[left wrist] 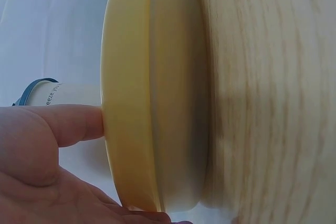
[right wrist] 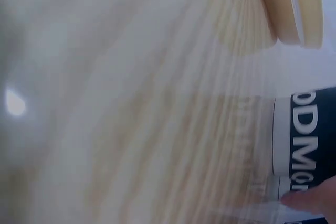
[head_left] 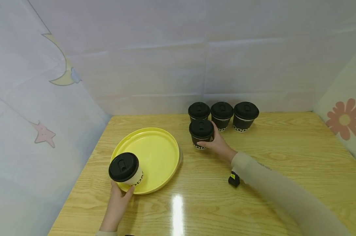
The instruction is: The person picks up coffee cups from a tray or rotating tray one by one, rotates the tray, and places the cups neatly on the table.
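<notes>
A white paper cup with a black lid (head_left: 124, 167) stands on the near left part of a round yellow tray (head_left: 178, 147). My left hand (head_left: 117, 200) grips the tray's rim beside this cup. In the left wrist view the thumb (left wrist: 79, 121) passes behind the rim (left wrist: 126, 77) and other fingers lie along its outer side. Further right, my right hand (head_left: 217, 144) holds a black paper cup (head_left: 201, 129) with a black lid. Its white lettering faces the right wrist view, where only a fingertip (right wrist: 310, 200) shows at the cup (right wrist: 310, 124).
Behind the held cup, three more lidded black cups, left (head_left: 199, 109), middle (head_left: 222, 113) and right (head_left: 245, 114), stand in a row near the back wall. A small black object with a yellow mark (head_left: 234, 179) is beside my right sleeve. Printed cloth surrounds the wooden table (head_left: 284, 150).
</notes>
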`<state>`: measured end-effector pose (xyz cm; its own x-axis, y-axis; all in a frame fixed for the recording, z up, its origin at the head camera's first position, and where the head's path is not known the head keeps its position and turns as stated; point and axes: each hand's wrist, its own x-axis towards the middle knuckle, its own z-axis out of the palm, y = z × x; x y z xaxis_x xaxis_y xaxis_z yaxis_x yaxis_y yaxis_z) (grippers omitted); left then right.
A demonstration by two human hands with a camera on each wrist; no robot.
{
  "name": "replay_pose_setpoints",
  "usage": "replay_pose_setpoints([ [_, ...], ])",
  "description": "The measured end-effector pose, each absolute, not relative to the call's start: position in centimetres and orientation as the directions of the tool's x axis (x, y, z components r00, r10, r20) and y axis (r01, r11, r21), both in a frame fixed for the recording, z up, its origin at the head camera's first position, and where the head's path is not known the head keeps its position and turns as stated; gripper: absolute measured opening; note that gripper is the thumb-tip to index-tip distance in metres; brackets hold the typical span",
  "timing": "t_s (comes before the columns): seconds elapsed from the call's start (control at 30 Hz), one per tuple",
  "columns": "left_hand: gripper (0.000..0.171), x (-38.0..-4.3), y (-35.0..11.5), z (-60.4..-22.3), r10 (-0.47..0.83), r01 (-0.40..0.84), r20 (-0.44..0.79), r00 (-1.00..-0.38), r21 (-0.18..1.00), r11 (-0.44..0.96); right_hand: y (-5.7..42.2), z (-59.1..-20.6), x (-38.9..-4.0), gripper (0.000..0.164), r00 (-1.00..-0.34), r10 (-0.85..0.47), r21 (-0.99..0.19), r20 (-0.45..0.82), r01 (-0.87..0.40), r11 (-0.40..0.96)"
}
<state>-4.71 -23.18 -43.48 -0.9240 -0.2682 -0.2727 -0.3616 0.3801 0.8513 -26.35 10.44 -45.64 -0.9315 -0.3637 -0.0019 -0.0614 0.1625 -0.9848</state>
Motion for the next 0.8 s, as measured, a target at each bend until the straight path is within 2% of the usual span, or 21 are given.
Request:
replay_pose_setpoints([
  [0.17,0.096,-4.7,-23.2,-43.5,-0.268,-0.35,-0.26,-0.928,0.856,0.381,9.5,-45.5,-25.4,0.118,-0.961,-0.275,-0.978,-0.038,-0.021,0.209],
  [0.37,0.097,-4.7,-23.1,-43.5,-0.265,-0.356,-0.268,-0.926,0.853,0.381,8.3,-46.1,-25.2,0.113,-0.981,-0.187,-0.984,0.04,-0.071,0.162],
  [0.5,0.096,-4.7,-23.1,-43.6,-0.265,-0.355,-0.265,-0.927,0.851,0.388,7.9,-46.3,-25.4,0.103,-0.982,-0.163,-0.988,0.094,-0.113,0.108],
  [0.8,0.096,-4.6,-23.0,-43.5,-0.265,-0.344,-0.254,-0.93,0.857,0.384,8.2,-46.3,-25.7,0.096,-0.978,-0.197,-0.992,0.075,-0.093,0.086],
])
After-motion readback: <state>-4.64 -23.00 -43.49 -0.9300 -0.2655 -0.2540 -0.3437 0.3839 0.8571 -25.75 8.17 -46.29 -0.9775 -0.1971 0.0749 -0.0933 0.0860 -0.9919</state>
